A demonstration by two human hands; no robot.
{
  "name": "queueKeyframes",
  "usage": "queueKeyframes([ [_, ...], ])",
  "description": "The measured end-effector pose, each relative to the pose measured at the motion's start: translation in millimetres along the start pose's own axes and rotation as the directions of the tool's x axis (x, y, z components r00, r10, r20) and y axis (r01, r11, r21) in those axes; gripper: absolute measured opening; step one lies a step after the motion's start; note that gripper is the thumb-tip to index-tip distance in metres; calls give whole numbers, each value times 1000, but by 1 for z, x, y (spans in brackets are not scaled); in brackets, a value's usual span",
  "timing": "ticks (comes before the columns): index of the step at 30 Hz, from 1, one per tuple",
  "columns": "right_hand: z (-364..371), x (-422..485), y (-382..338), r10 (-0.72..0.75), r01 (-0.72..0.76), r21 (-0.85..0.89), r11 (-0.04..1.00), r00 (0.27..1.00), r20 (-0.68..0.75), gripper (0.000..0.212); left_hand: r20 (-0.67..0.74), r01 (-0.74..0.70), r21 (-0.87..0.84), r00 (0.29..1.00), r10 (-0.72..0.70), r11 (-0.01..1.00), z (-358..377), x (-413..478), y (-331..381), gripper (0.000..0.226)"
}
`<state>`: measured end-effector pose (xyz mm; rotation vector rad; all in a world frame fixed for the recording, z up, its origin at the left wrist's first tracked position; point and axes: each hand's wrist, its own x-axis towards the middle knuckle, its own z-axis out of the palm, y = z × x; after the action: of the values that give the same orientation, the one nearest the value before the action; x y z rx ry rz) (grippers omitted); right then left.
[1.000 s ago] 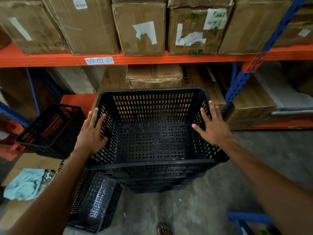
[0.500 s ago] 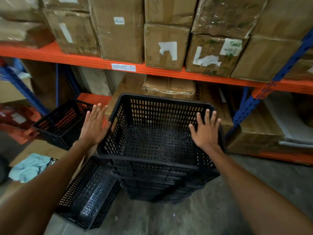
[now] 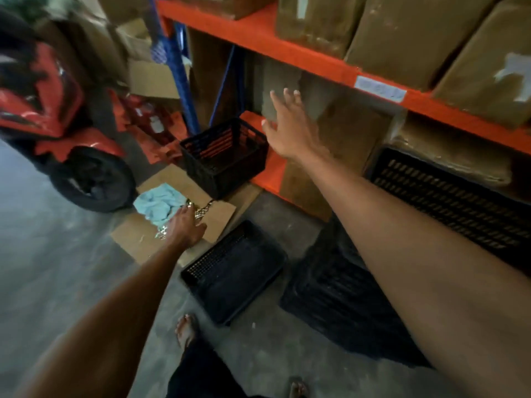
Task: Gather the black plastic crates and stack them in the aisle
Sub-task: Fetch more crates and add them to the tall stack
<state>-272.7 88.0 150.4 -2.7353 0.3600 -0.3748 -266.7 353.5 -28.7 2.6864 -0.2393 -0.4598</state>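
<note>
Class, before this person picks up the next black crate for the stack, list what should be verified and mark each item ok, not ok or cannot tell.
1. Both hands free: ok. The left hand and the right hand are open and hold nothing.
2. Loose crates located: ok. An upright crate stands by the shelf; a tipped crate lies on the floor.
3. Upright crate empty: cannot tell, its inside is dark.
4. Stack steady: cannot tell, blurred and partly hidden by the right arm.
5. Footing clear: not ok. Flattened cardboard and a cloth lie beside the crates.
</note>
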Motion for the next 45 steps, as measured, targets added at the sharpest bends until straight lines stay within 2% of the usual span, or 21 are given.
queueKeyframes([
  [2,58,19,-27,13,-14,8,1000,994,107,68,63,132,-147,990,-124,980,8,19,-40,56],
  [4,122,27,-38,59,-57,-17,998,964,261,70,162,265,-204,959,-234,943,22,36,-80,55],
  [7,218,16,-33,176,-157,-80,984,865,471,73,288,433,-289,890,-354,854,56,50,-138,51],
  [10,307,-7,-4,273,-220,-163,962,738,616,74,405,646,-379,760,-509,663,106,56,-187,46],
  [13,389,-26,46,344,-199,-283,938,626,699,75,496,725,-377,683,-536,576,181,55,-231,35],
  [14,406,-30,64,366,-194,-315,929,613,701,75,522,737,-382,670,-529,557,200,53,-242,44],
  [16,473,-36,115,400,-176,-370,912,578,711,77,579,804,-384,593,-560,453,269,53,-269,59],
  [18,537,-34,167,424,-175,-404,898,590,687,83,597,849,-400,526,-605,344,330,61,-289,64],
  [20,594,-29,219,463,-219,-428,877,624,629,91,552,857,-446,490,-675,257,389,75,-304,70],
  [22,641,-19,266,502,-301,-415,859,660,559,97,464,835,-497,484,-742,235,433,92,-313,79],
  [24,690,-16,305,568,-427,-375,823,609,553,97,393,807,-537,496,-774,245,480,108,-320,77],
  [25,708,-15,319,581,-482,-335,810,578,574,92,367,797,-546,504,-782,258,495,115,-322,73],
  [27,737,-21,339,573,-521,-287,804,549,608,67,333,793,-539,510,-793,283,519,126,-324,62],
  [29,750,-30,345,557,-513,-278,812,537,634,44,336,828,-495,462,-821,263,529,130,-328,52],
  [31,751,-35,338,554,-538,-252,804,524,647,44,347,862,-432,431,-833,266,524,130,-335,48],
  [33,739,-29,326,565,-548,-261,795,510,649,49,413,866,-414,455,-789,283,507,132,-343,58],
  [35,718,-20,306,549,-511,-276,814,521,653,44,464,890,-412,390,-795,196,479,131,-350,56],
  [37,693,-10,281,538,-449,-321,834,536,650,45,472,903,-405,339,-813,141,445,132,-354,44],
  [39,651,0,240,547,-400,-377,836,546,634,50,454,904,-391,354,-818,174,388,130,-352,37],
  [42,571,10,171,525,-357,-385,851,585,618,52,388,901,-308,412,-824,305,284,122,-346,36],
  [45,479,23,99,440,-300,-326,897,681,586,57,236,823,-194,568,-789,534,170,123,-344,40],
])
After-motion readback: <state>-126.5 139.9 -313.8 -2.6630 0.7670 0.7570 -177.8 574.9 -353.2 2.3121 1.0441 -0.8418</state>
